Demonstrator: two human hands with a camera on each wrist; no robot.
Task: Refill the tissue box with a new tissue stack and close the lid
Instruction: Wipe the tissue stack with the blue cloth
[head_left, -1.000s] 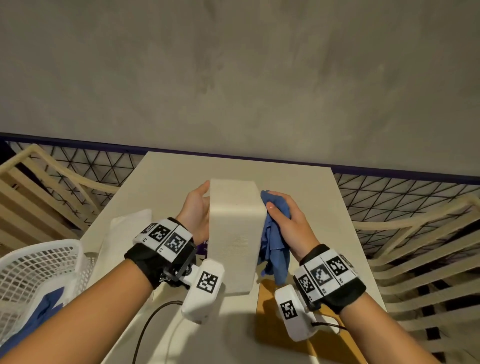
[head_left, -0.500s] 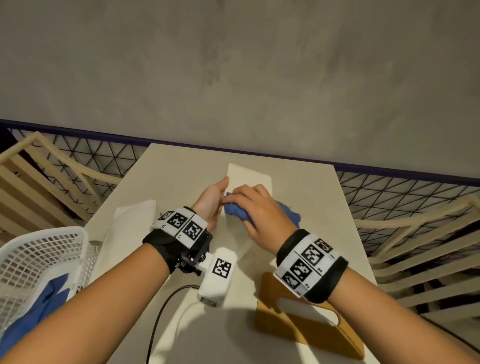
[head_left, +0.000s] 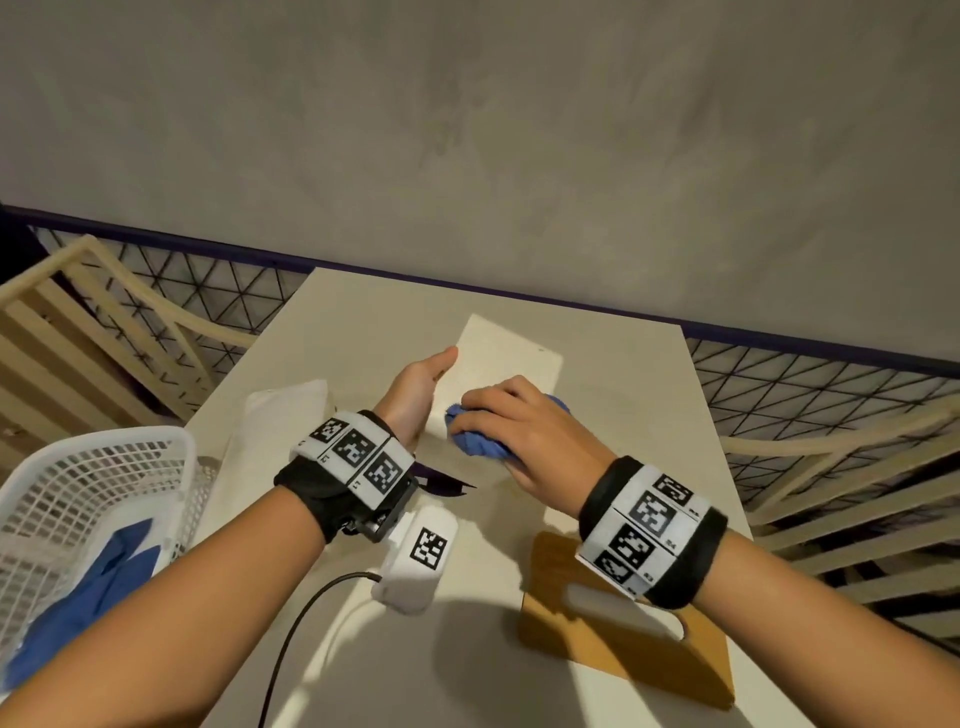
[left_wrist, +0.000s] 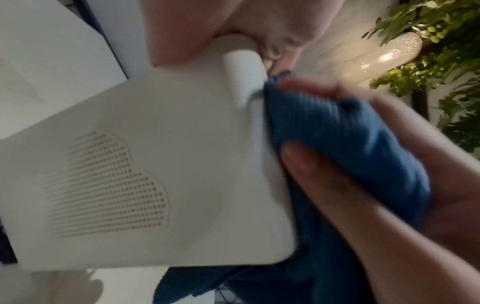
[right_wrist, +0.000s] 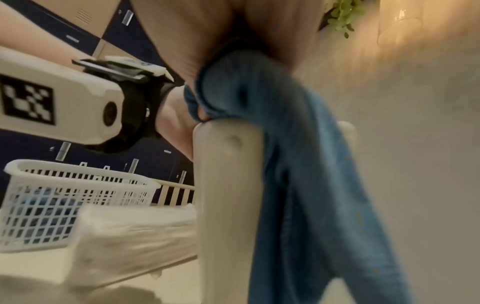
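Box (head_left: 506, 358) at frame centre looks unfilled, left hand (head_left: 415, 395) gripping its side, right hand (head_left: 524, 441) bunching a blue cloth (head_left: 478, 444) in curled fingers (head_left: 498, 397) against it; tissue stack (head_left: 283, 410) waits centre-left, lid (head_left: 623, 670) lies off at lower right.

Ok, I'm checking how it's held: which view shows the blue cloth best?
Left wrist: close up, the right hand presses the blue cloth against the tissue box. The right wrist view shows it hanging over the box's edge; the head view only a bunch under the hand.
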